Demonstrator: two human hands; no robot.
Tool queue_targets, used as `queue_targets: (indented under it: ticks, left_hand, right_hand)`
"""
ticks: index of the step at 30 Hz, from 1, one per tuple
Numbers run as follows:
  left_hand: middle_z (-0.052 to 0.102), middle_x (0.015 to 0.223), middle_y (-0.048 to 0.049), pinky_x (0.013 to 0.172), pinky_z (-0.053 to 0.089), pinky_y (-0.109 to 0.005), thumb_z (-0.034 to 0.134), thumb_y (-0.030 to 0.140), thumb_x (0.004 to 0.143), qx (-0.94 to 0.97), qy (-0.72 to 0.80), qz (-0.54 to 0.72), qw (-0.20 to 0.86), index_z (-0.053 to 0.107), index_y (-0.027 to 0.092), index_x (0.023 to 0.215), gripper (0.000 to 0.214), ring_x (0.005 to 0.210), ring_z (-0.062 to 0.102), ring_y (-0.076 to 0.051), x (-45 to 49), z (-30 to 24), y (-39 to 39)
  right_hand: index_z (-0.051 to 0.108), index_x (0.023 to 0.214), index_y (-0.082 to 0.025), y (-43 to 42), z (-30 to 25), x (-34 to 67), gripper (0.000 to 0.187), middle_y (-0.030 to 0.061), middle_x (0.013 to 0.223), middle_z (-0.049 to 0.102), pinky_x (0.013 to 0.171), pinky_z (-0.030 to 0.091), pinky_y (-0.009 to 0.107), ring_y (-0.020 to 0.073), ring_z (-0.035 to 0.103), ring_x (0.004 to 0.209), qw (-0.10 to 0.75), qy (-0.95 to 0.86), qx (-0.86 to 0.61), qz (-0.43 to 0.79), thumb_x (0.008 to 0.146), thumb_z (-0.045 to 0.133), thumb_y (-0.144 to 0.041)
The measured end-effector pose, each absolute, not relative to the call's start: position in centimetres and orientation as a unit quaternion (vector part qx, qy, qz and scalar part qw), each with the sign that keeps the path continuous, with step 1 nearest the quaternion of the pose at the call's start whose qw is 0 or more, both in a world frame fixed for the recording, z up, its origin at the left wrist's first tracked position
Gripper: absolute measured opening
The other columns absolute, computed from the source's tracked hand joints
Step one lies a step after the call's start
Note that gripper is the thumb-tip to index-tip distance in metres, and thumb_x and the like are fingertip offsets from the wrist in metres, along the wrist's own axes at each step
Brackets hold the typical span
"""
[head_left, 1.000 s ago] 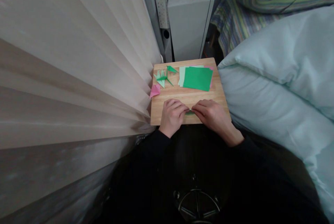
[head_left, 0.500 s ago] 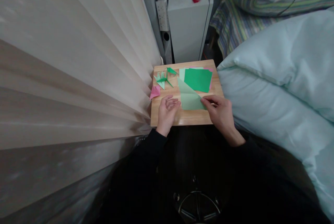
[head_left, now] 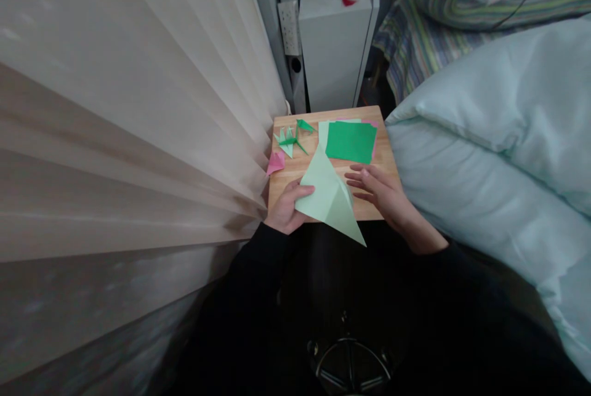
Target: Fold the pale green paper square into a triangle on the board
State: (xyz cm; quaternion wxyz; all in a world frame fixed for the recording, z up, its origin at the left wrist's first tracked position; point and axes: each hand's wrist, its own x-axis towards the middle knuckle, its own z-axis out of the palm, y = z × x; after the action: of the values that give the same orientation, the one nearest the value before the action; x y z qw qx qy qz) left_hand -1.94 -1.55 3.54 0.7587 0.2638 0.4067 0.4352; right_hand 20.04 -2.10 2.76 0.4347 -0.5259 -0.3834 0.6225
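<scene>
A pale green sheet of paper (head_left: pixel 323 189), folded into a triangle, is pinched at its left corner by my left hand (head_left: pixel 289 205), thumb on top. One of its points hangs past the front edge of the small wooden table (head_left: pixel 332 114). To the right of the paper, my right hand (head_left: pixel 378 193) hovers with its fingers apart and nothing in it. Behind the folded sheet lies a stack of paper with a dark green sheet (head_left: pixel 351 142) on top. Folded green paper pieces (head_left: pixel 287 141) and a pink folded piece (head_left: pixel 276 162) sit at the table's left side.
A pleated pale curtain (head_left: pixel 184 76) hangs close along the left. On the right, a light blue quilt (head_left: pixel 484 125) bulges up to the table's edge. A white cabinet (head_left: pixel 335 51) stands behind the table, and a chair base (head_left: pixel 349 365) shows below.
My left hand has taken hold of the pale green paper, which has turned and shifted toward me. My right hand has let go of its corner and spread its fingers.
</scene>
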Motion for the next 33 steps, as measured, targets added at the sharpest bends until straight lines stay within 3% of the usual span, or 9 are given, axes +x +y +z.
queue_targets:
  ticks: [4, 8, 14, 16, 19, 21, 25, 28, 33]
  left_hand:
    - [0.079, 0.087, -0.009, 0.074, 0.054, -0.033, 0.083, 0.031, 0.065, 0.277, 0.374, 0.405, 0.787, 0.077, 0.012, 0.1, 0.04, 0.08, 0.073, -0.025, -2.4, 3.7, -1.5]
    - [0.077, 0.085, -0.0057, 0.069, 0.053, -0.028, 0.085, 0.028, 0.065, 0.306, 0.416, 0.397, 0.759, 0.076, 0.013, 0.101, 0.04, 0.072, 0.07, -0.018, -3.1, 3.4, -0.9]
    - [0.068, 0.066, 0.0021, 0.052, 0.047, -0.023, 0.086, 0.032, 0.069, 0.458, 0.529, 0.367, 0.613, 0.063, 0.017, 0.076, 0.028, 0.055, 0.06, -0.012, -3.9, 1.8, -0.1]
    - [0.071, 0.068, 0.0015, 0.053, 0.05, -0.025, 0.087, 0.033, 0.07, 0.473, 0.545, 0.378, 0.58, 0.066, 0.019, 0.096, 0.036, 0.057, 0.064, -0.015, -3.8, 1.4, 0.0]
    - [0.077, 0.079, -0.0004, 0.057, 0.055, -0.028, 0.091, 0.032, 0.068, 0.473, 0.54, 0.407, 0.564, 0.055, 0.023, 0.138, 0.079, 0.065, 0.071, -0.02, -3.4, 1.3, -0.2]
    - [0.079, 0.091, -0.0024, 0.063, 0.059, -0.03, 0.093, 0.03, 0.066, 0.472, 0.517, 0.425, 0.574, 0.048, 0.026, 0.146, 0.092, 0.074, 0.075, -0.021, -3.1, 1.4, -0.3]
    - [0.078, 0.104, -0.0054, 0.078, 0.061, -0.033, 0.095, 0.025, 0.06, 0.457, 0.505, 0.463, 0.567, 0.058, 0.023, 0.132, 0.081, 0.09, 0.076, -0.022, -2.3, 1.2, -0.5]
    - [0.077, 0.101, -0.0046, 0.084, 0.06, -0.034, 0.094, 0.023, 0.06, 0.441, 0.52, 0.497, 0.537, 0.064, 0.021, 0.117, 0.065, 0.091, 0.075, -0.021, -1.9, 0.4, -0.5]
    - [0.076, 0.097, -0.0013, 0.075, 0.054, -0.029, 0.081, 0.02, 0.07, 0.484, 0.525, 0.512, 0.476, 0.074, 0.021, 0.11, 0.04, 0.08, 0.068, -0.016, -1.9, -0.1, -0.4]
  right_hand:
    - [0.07, 0.116, -0.027, -2.4, 3.5, 19.8, 0.051, 0.0037, 0.105, 0.076, 0.077, 0.056, 0.034, 0.0201, 0.069, 0.09, 0.411, -0.323, -0.482, 0.703, 0.075, 0.085, -0.054]
    - [0.068, 0.105, -0.025, -1.7, 3.4, 21.1, 0.053, -0.003, 0.076, 0.069, 0.072, 0.056, 0.034, 0.0181, 0.067, 0.072, 0.463, -0.314, -0.509, 0.654, 0.061, 0.094, -0.039]
    - [0.07, 0.087, -0.024, -0.8, 2.5, 22.5, 0.023, 0.0042, 0.087, 0.076, 0.073, 0.054, 0.038, 0.0245, 0.07, 0.083, 0.467, -0.521, -0.578, 0.422, 0.071, 0.082, -0.036]
    - [0.073, 0.084, -0.024, -0.9, 2.4, 22.5, 0.013, 0.0061, 0.093, 0.078, 0.077, 0.054, 0.04, 0.0255, 0.07, 0.087, 0.431, -0.574, -0.583, 0.38, 0.078, 0.074, -0.036]
    - [0.076, 0.085, -0.023, -1.1, 2.1, 22.5, 0.015, 0.0067, 0.092, 0.079, 0.079, 0.052, 0.041, 0.0249, 0.069, 0.082, 0.396, -0.593, -0.61, 0.346, 0.083, 0.07, -0.036]
    - [0.077, 0.087, -0.022, -1.2, 1.9, 22.6, 0.017, 0.0076, 0.093, 0.08, 0.077, 0.05, 0.041, 0.0238, 0.067, 0.076, 0.39, -0.582, -0.637, 0.322, 0.083, 0.071, -0.038]
    - [0.078, 0.097, -0.021, -1.3, 1.3, 22.3, 0.032, 0.0087, 0.097, 0.08, 0.068, 0.049, 0.04, 0.0191, 0.059, 0.061, 0.377, -0.548, -0.664, 0.34, 0.074, 0.081, -0.043]
    - [0.076, 0.099, -0.021, -1.4, 0.9, 21.6, 0.039, 0.01, 0.103, 0.079, 0.069, 0.052, 0.039, 0.0235, 0.066, 0.073, 0.393, -0.541, -0.641, 0.376, 0.067, 0.086, -0.041]
    - [0.073, 0.106, -0.022, -1.4, 0.6, 21.0, 0.041, 0.0087, 0.1, 0.078, 0.069, 0.054, 0.038, 0.0252, 0.069, 0.083, 0.435, -0.517, -0.601, 0.427, 0.068, 0.084, -0.035]
